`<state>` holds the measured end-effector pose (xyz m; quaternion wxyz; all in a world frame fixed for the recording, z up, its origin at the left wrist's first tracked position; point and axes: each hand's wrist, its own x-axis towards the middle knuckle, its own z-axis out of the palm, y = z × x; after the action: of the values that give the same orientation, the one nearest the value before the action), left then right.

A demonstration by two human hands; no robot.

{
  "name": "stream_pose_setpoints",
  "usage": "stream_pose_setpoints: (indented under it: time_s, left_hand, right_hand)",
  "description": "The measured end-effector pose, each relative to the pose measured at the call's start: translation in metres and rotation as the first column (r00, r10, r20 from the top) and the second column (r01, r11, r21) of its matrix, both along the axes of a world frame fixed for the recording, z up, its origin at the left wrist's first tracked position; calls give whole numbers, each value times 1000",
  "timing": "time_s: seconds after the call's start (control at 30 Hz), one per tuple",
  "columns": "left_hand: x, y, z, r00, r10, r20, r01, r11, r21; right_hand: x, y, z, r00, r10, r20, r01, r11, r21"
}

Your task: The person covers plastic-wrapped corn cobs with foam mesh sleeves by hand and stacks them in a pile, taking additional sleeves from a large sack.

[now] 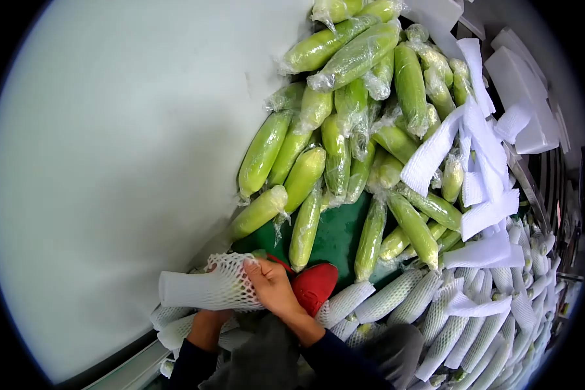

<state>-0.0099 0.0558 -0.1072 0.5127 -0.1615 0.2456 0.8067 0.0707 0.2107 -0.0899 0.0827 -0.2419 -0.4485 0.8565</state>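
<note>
A white foam net sleeve (224, 286) lies across both hands at lower left. Its left end is a narrow, bunched tube; the right part is stretched wide into open mesh. My right hand (271, 284) grips the stretched end, thumb on top. My left hand (212, 318) is under the sleeve, its fingers mostly hidden by the mesh. A little green shows near the right hand, but what is inside the sleeve I cannot make out. Just beyond lie long pale-green vegetables (306, 224) wrapped in clear film, their kind unclear.
Vegetables in film (357, 55) pile against a pale wall (123, 143) on a green floor (346, 224). Loose foam sleeves (484, 146) lie on the pile's right. Sleeved vegetables (396, 296) fill the lower right. A red shoe (314, 286) stands by my right hand. White foam blocks (523, 97) stand upper right.
</note>
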Motion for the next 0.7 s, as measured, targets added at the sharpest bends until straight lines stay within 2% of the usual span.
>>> stream_pose_setpoints:
  time_s: [0.07,0.1,0.13,0.17,0.2,0.23,0.27,0.3,0.37,0.4,0.43,0.47,0.5,0.53,0.57,0.6,0.63,0.7]
  left_hand:
    - [3,1,0,1000,1,17,0,995,-104]
    - [5,9,6,1000,0,30,4,988,-153]
    - [5,34,35,990,22,136,7,977,-213]
    - [2,39,38,996,2,94,40,896,-443]
    - [6,46,39,997,-59,-49,33,901,-433]
    - [8,53,40,974,-122,-192,31,907,-420]
    - [8,57,41,932,-223,-286,45,853,-521]
    - [7,62,36,880,-252,-402,-30,816,-577]
    - [7,69,26,733,-318,-602,-215,730,-648]
    - [2,74,35,717,-350,-603,-193,731,-654]
    - [2,78,32,712,-343,-613,-177,757,-629]
    - [-4,86,31,697,-329,-638,-179,781,-598]
    - [-6,85,34,688,-319,-652,-184,793,-581]
    - [-6,82,38,839,-220,-498,-66,867,-494]
    - [-12,71,14,883,-132,-449,-1,959,-285]
    - [-18,61,-10,930,-83,-359,63,996,-70]
    - [-16,77,6,952,-21,-304,12,999,-33]
    - [-23,87,36,933,-98,-346,151,980,129]
  right_hand:
    - [-1,3,-15,985,-129,113,77,920,385]
    - [0,7,-20,966,-210,150,91,820,565]
    - [-2,17,-9,949,-253,191,105,819,563]
    - [-2,17,-20,952,-200,232,123,942,311]
    - [3,17,-29,971,-146,189,176,973,-150]
    - [4,21,-30,985,-125,121,172,796,-580]
    - [12,30,-14,994,-75,82,111,642,-759]
    - [15,23,-19,989,-70,129,145,614,-776]
    - [32,-13,-78,968,-37,248,170,823,-541]
    - [33,-13,-56,978,-51,204,161,806,-570]
    - [28,-4,-18,977,-76,197,151,903,-401]
    - [24,-1,-12,975,-185,122,205,963,-176]
    - [24,-4,-9,963,-268,33,266,963,40]
    - [23,2,-13,964,-263,-50,268,948,172]
    - [16,17,18,956,-263,-133,287,932,220]
    - [23,19,23,979,-178,-96,199,933,299]
    - [26,21,28,994,-99,-56,113,917,382]
    - [20,29,52,988,-111,-107,147,885,441]
